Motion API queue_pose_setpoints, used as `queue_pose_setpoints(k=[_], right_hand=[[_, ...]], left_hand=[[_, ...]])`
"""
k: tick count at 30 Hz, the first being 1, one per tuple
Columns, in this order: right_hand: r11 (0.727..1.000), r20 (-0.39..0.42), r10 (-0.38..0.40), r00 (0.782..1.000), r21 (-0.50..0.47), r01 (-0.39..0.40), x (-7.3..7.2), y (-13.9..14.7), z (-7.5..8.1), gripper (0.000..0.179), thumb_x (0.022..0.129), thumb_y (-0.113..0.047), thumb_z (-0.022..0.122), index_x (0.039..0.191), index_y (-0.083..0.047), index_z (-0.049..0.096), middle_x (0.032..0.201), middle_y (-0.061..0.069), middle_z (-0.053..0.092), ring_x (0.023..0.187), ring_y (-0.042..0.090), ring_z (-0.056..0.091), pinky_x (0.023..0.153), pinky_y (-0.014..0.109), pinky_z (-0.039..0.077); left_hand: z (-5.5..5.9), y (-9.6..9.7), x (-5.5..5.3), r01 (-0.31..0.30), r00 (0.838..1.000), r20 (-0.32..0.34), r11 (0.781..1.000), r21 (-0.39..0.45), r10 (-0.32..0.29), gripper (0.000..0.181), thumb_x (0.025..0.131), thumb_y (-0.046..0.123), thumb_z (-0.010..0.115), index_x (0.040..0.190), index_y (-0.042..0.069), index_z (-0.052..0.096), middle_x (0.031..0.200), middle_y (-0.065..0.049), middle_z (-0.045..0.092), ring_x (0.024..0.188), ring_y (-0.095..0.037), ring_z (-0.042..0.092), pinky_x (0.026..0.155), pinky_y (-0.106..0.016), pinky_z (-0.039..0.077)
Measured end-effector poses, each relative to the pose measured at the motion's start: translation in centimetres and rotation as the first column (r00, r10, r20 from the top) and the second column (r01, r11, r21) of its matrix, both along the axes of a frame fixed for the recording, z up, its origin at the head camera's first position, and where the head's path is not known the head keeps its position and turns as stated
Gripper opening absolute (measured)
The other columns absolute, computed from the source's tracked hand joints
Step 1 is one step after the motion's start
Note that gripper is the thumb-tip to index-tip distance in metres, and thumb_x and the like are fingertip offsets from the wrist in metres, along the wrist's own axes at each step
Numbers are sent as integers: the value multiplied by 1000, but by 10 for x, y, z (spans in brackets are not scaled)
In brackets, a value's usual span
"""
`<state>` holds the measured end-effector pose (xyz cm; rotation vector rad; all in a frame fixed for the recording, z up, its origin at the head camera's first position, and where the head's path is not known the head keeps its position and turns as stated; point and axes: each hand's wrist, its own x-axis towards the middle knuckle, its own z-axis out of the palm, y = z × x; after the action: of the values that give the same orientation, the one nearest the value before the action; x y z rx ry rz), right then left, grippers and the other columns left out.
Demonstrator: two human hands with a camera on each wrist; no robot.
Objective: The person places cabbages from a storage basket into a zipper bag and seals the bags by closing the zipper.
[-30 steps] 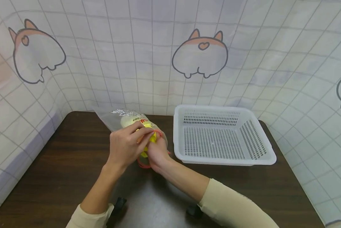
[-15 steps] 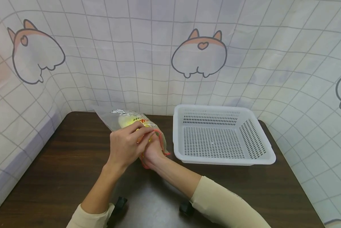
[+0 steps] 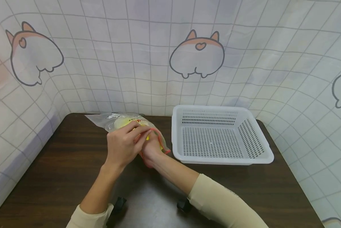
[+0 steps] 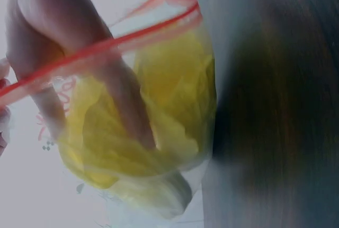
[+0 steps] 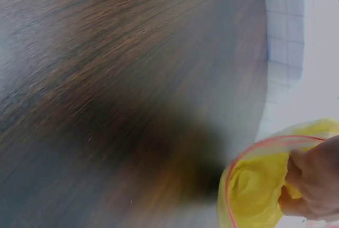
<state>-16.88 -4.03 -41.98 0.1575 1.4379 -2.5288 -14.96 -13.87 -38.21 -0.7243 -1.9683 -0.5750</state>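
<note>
A clear zip bag [image 3: 103, 121] with a red zip edge and red print lies at the back left of the table. Inside it is a crumpled yellow thing [image 4: 172, 88], soft-looking; its kind is hard to tell. My left hand [image 3: 122, 142] pinches the bag's mouth. Through that mouth reaches my right hand [image 3: 153, 148], its fingers inside the bag against the yellow thing. In the left wrist view, those fingers [image 4: 130, 101] look long and straight through the plastic. The right wrist view shows the yellow thing beside the knuckles, within the red rim.
A white perforated basket [image 3: 221, 161] stands right of the bag on the dark wooden table [image 3: 56, 177]. Behind and at both sides hangs a grid-patterned curtain [image 3: 125, 57] with cartoon animals. A small black block [image 3: 119, 204] sits by each sleeve.
My right hand has pushed deeper into the bag, and the yellow thing that showed at the mouth has gone further in. The left hand keeps its pinch; the bag's far end has dropped slightly.
</note>
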Motion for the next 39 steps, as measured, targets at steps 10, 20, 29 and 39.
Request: queue_pose_setpoints(k=[10, 20, 29, 39], right_hand=[[907, -72, 169, 983, 403, -126, 9, 15, 14, 75, 99, -12, 60, 163, -15, 21, 168, 9, 24, 153, 28, 26, 125, 51, 28], [714, -108, 293, 950, 686, -142, 19, 28, 28, 74, 107, -36, 54, 167, -10, 19, 171, 9, 28, 157, 30, 30, 128, 56, 22], [407, -232, 465, 854, 913, 27, 24, 53, 37, 63, 106, -21, 47, 163, -3, 30, 144, 18, 62, 116, 31, 62, 104, 46, 50], [308, -364, 497, 787, 923, 232, 24, 86, 37, 40, 97, -7, 61, 136, -3, 64, 92, 6, 75, 74, 17, 69, 68, 28, 57]], left_hand=[[6, -6, -7, -14, 1000, -28, 1000, 21, 15, 11, 87, 19, 85, 94, 11, 83, 81, -4, 72, 53, -20, 62, 45, -32, 43], [13, -17, -7, -60, 998, -3, 996, 61, 61, 15, 85, 18, 86, 96, 9, 83, 77, -4, 67, 47, -14, 42, 43, -27, 33], [14, -26, -6, -102, 994, 46, 990, 93, 99, 13, 86, 19, 86, 93, 8, 84, 75, -4, 66, 50, -15, 46, 47, -29, 39], [20, -40, -3, -161, 986, 68, 981, 107, 154, 17, 88, 23, 85, 94, 7, 84, 77, -5, 69, 50, -15, 46, 47, -29, 37]])
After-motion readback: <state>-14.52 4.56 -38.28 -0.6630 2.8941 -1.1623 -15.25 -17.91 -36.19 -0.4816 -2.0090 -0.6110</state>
